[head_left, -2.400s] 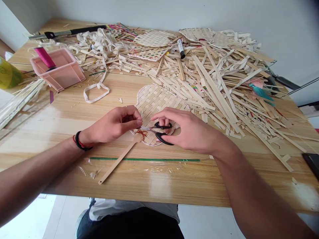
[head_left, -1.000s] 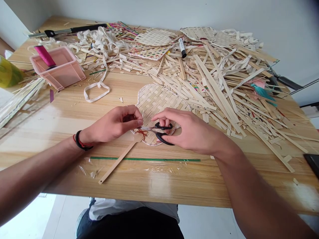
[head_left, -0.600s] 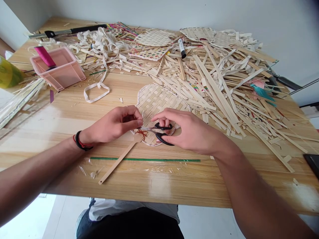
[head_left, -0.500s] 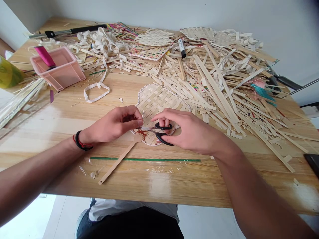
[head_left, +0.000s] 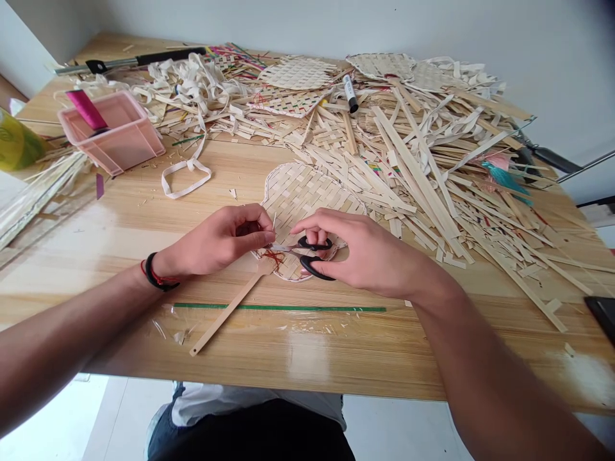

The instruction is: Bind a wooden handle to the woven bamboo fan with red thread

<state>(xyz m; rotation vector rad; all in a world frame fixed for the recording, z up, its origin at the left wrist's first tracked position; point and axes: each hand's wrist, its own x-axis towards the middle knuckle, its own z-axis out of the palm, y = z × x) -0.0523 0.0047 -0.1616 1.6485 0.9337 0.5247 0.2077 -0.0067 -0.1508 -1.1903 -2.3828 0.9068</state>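
Observation:
A woven bamboo-strip fan [head_left: 312,186] with a stitched edge lies flat under both hands. Its flat wooden handle [head_left: 223,319] points toward the front edge of the table. My left hand [head_left: 235,238] pinches a thin, pale, needle-like piece [head_left: 274,221] upright between thumb and forefinger. In my right hand [head_left: 358,253] are scissors [head_left: 317,269] with black handles, fingers through the loops. The blades are parted and their tips reach the left fingertips, which partly hide them. Reddish-brown thread [head_left: 273,259] lies tangled on the fan just below.
A green strip [head_left: 307,308] crosses beneath the fan handle. At the left stands a pink bin [head_left: 129,141] with a magenta thread spool [head_left: 87,109]. Loose bamboo strips [head_left: 418,173] pile up at the back and right, with a glue stick [head_left: 350,93] among them. A white ribbon loop [head_left: 187,189] lies left of the fan.

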